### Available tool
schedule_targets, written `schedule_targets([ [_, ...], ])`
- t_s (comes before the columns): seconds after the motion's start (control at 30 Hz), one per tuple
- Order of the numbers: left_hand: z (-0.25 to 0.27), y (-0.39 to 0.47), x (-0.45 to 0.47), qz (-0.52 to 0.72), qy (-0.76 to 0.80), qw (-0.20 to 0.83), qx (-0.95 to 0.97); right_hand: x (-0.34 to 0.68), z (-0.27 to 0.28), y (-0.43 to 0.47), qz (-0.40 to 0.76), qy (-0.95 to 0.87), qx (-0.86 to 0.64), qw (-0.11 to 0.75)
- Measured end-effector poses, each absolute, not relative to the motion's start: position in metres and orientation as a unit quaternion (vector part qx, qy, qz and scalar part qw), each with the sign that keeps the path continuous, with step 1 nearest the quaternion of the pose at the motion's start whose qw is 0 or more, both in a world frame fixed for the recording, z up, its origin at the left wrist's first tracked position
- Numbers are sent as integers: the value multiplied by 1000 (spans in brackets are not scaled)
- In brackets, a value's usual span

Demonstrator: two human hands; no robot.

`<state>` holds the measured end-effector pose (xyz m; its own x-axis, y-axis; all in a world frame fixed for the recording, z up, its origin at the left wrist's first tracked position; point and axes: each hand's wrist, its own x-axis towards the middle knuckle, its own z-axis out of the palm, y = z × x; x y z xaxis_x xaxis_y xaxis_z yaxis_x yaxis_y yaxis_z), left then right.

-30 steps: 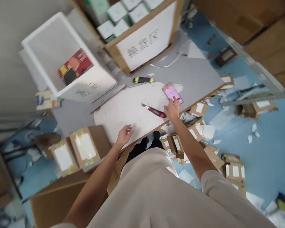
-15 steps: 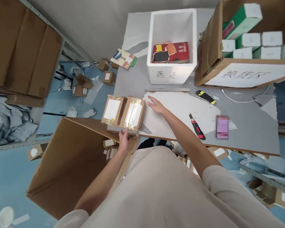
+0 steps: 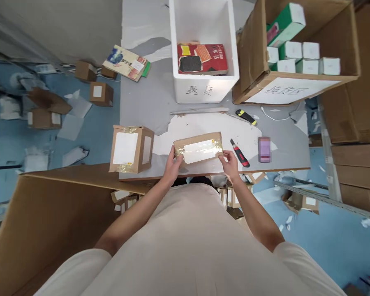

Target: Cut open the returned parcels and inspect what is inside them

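Between my two hands is a small taped cardboard box (image 3: 198,149) with a white label, turned lengthwise across the table's front. My left hand (image 3: 172,166) grips its left end, thumb on the label side. At the right end, my right hand (image 3: 229,163) pinches the near corner. A second taped cardboard box (image 3: 126,149) with white labels stands to the left on the table's edge. Just right of my right hand lies a red and black utility knife (image 3: 240,153). Farther back is a yellow and black utility knife (image 3: 246,117).
A white foam box (image 3: 206,90) holding a red book stands at the back. Beside it is a big carton (image 3: 253,53) with green and white boxes. A large open carton (image 3: 64,213) sits below the table's left edge. A pixelated pink item (image 3: 264,149) lies right.
One of the two adjacent boxes has been taken up, moved right and turned sideways in both hands. The other box stays on the left. The view has shifted right.
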<state>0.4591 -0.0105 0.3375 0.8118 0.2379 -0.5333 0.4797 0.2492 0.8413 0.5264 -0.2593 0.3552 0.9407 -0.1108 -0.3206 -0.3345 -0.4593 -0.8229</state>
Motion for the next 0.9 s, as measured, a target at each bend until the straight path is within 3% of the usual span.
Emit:
schedule_targets([
  [0.27,314,-48,496,-113,229,731,633,514,340,-305,69,186,-839,507],
  [0.53,296,-44,476,-117,188,688,691,540,330,-331,189,123,-791,569],
  [0.73,278,-49,475,-107,238,692,673,553,312,-339,275,71,-799,529],
  [0.9,281,-50,477,-76,247,669,697,566,312,-335,278,41,-804,524],
])
